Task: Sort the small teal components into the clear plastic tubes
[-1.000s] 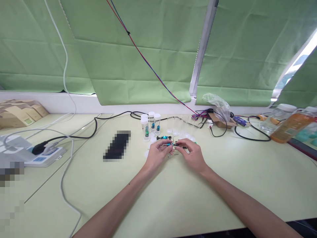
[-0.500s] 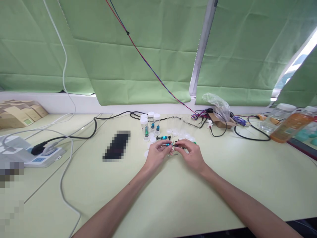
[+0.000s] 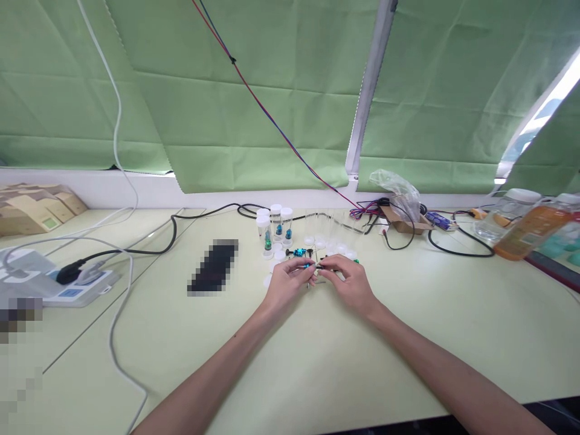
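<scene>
1. Two small things are pinched over the middle of the desk [image 3: 290, 374]: the left grip [image 3: 286, 281] has a blue part [image 3: 307, 266], the right grip [image 3: 351, 281] a black piece [image 3: 319, 267], each between thumb and fingertips.
2. Fingers cover most of both; whether they are joined where the grips meet, I cannot tell.
3. Behind the left grip lies another blue part with black ends, the blue-black part [image 3: 299, 252], its near side close to the knuckles.
4. Something green [image 3: 356, 261] peeks past the right grip, mostly hidden.
5. Four capped tubes [image 3: 276, 225] stand toward the desk's far edge; the front one holds a green piece [image 3: 268, 244], two others blue pieces [image 3: 289, 233]. The fourth is partly blocked.
6. Clear tubes [image 3: 336, 223] right of them barely show against the desk; loose caps [image 3: 320, 242] lie in front.
7. Near the far edge, a box [image 3: 410, 226] is partly covered by a crumpled bag [image 3: 401, 190].
8. Toward the far right corner, an orange-filled bottle [image 3: 534, 232] overlaps a clear jar [image 3: 507, 211].
9. Left of the grips, a dark rectangle [image 3: 212, 267] is pixelated.
</scene>
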A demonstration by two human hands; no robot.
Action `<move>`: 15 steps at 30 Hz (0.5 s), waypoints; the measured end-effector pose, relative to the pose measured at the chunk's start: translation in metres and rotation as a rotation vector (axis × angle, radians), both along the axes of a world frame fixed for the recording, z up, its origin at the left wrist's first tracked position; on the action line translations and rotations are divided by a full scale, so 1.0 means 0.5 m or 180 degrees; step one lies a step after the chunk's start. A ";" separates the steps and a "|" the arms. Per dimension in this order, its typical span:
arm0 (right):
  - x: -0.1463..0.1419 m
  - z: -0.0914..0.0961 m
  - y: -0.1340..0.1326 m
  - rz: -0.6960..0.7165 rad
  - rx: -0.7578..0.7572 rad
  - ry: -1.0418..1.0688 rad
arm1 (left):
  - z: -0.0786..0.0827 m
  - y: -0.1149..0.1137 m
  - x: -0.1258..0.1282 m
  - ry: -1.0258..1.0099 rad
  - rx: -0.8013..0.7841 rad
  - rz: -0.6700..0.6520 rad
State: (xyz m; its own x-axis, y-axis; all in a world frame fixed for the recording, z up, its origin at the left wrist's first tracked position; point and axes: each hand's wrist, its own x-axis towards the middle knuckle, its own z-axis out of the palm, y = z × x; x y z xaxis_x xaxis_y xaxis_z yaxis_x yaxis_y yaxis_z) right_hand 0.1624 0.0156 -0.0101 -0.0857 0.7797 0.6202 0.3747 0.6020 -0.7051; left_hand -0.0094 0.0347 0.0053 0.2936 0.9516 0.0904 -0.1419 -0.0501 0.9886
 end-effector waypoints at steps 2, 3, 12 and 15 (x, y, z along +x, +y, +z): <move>0.000 -0.001 0.000 0.0003 0.0006 -0.0008 | 0.002 -0.001 -0.001 0.0036 0.0044 0.0009; 0.000 -0.001 0.001 0.0002 0.0010 -0.0005 | 0.003 -0.001 -0.001 0.0061 0.0079 0.0019; 0.001 -0.007 0.004 0.0003 0.0052 0.0026 | 0.002 -0.001 -0.001 0.0073 0.0155 0.0035; 0.001 -0.007 0.004 -0.0002 0.0078 0.0019 | -0.004 0.000 -0.001 -0.0051 -0.0036 -0.0012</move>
